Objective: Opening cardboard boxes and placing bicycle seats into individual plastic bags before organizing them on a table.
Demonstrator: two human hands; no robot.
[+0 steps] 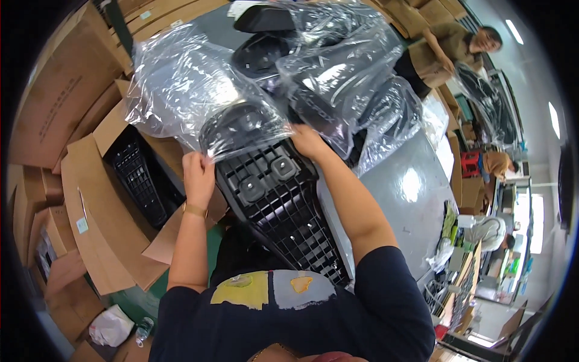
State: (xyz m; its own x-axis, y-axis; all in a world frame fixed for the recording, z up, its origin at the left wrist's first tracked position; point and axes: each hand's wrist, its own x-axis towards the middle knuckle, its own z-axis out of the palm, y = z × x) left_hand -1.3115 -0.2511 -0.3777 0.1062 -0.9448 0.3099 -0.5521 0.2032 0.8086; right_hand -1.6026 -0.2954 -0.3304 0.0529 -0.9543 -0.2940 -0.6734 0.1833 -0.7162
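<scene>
In front of my body lies a long black moulded plastic part [283, 208], its ribbed grid underside facing up. It resembles a seat base. A clear plastic bag [181, 84] covers its far end, while the near end is bare. My left hand [199, 178] pinches the bag's edge at the left of the part. On the right side, my right hand [306, 142] is closed at the bag's edge, by the part; its fingertips are partly hidden. Most of the bag spreads loosely over the table to the far left.
Several bagged black parts [344, 66] lie on the grey table [410, 193]. To my left, an opened carton [90, 211] holds another ribbed black part [142, 175]. Cardboard boxes [69, 96] are stacked behind it. A person [443, 51] at the far right handles a bagged part.
</scene>
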